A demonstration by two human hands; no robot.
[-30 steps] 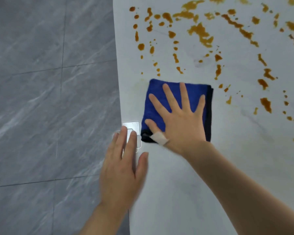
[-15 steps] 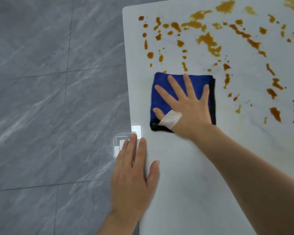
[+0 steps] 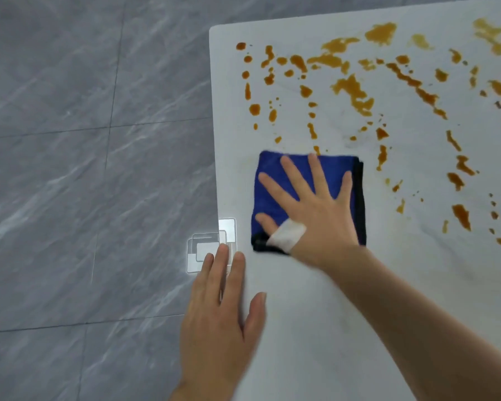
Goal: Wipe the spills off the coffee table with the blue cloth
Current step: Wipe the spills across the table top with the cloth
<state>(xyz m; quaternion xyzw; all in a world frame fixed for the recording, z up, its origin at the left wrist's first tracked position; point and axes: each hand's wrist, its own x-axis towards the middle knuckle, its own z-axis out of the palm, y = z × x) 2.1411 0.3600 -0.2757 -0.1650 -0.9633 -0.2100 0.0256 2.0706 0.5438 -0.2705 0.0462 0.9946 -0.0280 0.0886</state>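
A folded blue cloth [image 3: 275,172] with a dark edge lies flat on the white coffee table [image 3: 315,328], near its left edge. My right hand [image 3: 315,209] presses on the cloth with fingers spread and straight; a white bandage wraps the thumb. My left hand [image 3: 223,314] rests flat on the table's left edge, fingers straight, holding nothing. Orange-brown spills [image 3: 353,91] dot the table beyond and to the right of the cloth. The nearest drops lie just past the cloth's far edge.
Grey marbled floor tiles [image 3: 84,183] fill the left side. A small clear square fitting [image 3: 206,250] sticks out at the table's left edge by my left fingertips. The table's far left corner [image 3: 214,30] is in view.
My right hand has slid the cloth away from me, closer to the spills and farther from the clear fitting. My left hand has stayed on the table edge.
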